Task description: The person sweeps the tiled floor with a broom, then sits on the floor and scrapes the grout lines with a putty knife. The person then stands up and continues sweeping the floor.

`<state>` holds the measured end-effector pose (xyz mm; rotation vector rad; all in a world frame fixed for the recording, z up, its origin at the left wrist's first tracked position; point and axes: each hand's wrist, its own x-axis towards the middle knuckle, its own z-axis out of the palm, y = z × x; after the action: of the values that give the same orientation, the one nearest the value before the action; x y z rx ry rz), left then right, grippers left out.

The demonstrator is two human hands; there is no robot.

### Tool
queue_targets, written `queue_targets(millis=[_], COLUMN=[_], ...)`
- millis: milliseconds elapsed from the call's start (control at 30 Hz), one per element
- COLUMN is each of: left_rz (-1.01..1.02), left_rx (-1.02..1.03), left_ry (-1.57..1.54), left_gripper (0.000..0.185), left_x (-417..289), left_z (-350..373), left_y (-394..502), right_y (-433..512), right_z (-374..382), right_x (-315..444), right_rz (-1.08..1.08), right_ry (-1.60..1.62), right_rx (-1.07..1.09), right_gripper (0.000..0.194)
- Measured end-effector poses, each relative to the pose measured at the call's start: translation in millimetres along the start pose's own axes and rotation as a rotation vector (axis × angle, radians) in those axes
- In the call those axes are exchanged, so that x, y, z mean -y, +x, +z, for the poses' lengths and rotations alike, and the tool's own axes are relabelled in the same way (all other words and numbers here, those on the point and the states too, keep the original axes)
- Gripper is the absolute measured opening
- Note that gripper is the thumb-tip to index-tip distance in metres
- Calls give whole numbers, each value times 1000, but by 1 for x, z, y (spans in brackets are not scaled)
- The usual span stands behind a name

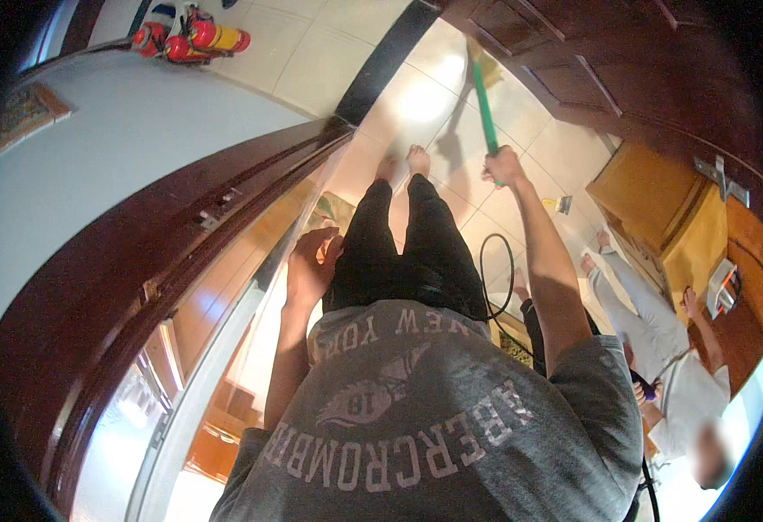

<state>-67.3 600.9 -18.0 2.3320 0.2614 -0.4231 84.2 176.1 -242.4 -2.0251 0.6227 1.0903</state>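
Note:
My right hand [504, 167] grips the green handle of a broom [484, 107], which slants away over the tiled floor. The broom's yellowish head lies near the bottom edge of the dark wooden door and is partly blurred. My left hand [316, 258] hangs beside my left thigh with its fingers curled and thumb apart; nothing shows in it. My bare feet [418, 158] stand on light tiles near a dark threshold strip [386, 64].
At right, a person in light clothes [665, 346] is beside a wooden cabinet [648, 189]. A scraper-like tool [562, 205] and a black cable [483, 261] lie nearby. Red fire extinguishers [215, 37] stand beyond the dark door frame [179, 215]. A dark panelled door [616, 72] is at upper right.

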Motion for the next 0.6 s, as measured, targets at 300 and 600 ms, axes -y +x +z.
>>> queue_targets(millis=[300,600], left_rz=[-60,-61], left_rx=[-116,-148], left_ry=[13,-56], left_gripper=[19,18], left_x=[-9,16], left_z=[-1,0], left_y=[-37,-66], right_y=[14,-106], right_z=[91,60], right_x=[84,48], right_rz=[-153,-196], right_ry=[276,262], right_rx=[231,117], right_gripper=[31,32])
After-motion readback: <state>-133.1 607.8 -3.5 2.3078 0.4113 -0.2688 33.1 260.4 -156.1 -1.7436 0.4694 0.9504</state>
